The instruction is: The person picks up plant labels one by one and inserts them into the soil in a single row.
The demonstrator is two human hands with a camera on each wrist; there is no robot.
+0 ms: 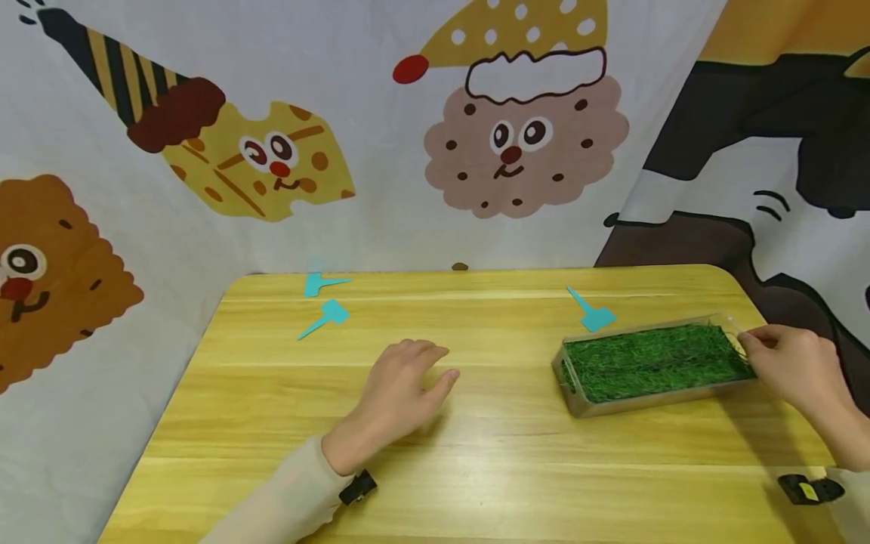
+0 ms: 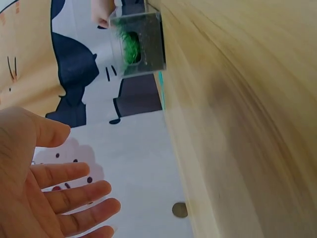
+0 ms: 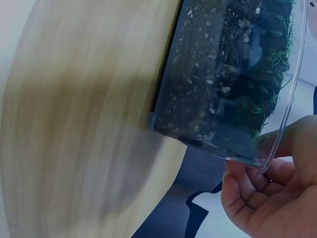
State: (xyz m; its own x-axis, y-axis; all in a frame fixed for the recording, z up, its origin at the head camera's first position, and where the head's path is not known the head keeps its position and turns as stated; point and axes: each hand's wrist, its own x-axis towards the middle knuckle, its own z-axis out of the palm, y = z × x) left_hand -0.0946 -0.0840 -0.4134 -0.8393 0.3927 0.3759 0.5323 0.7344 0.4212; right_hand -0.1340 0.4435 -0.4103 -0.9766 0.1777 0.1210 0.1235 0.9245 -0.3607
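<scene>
On the right of the table stands a clear plastic box (image 1: pixel 655 397) with green grass-like turf (image 1: pixel 652 363) on top. Through its side, the right wrist view shows dark speckled soil (image 3: pixel 198 79) below the green. My right hand (image 1: pixel 791 363) pinches the box's right end wall, thumb inside and curled fingers (image 3: pixel 237 193) outside. Over the middle of the table my left hand (image 1: pixel 404 389) is held with fingers spread and nothing in it. In the left wrist view its palm and loose fingers (image 2: pixel 84 198) show, well apart from the box.
Behind the box lies a blue T-shaped tag (image 1: pixel 598 318). Two similar tags lie at the back left, one tag (image 1: pixel 333 312) in front of the other tag (image 1: pixel 313 285). A cartoon-printed cloth (image 1: pixel 381 151) hangs behind the wooden table (image 1: pixel 489 468).
</scene>
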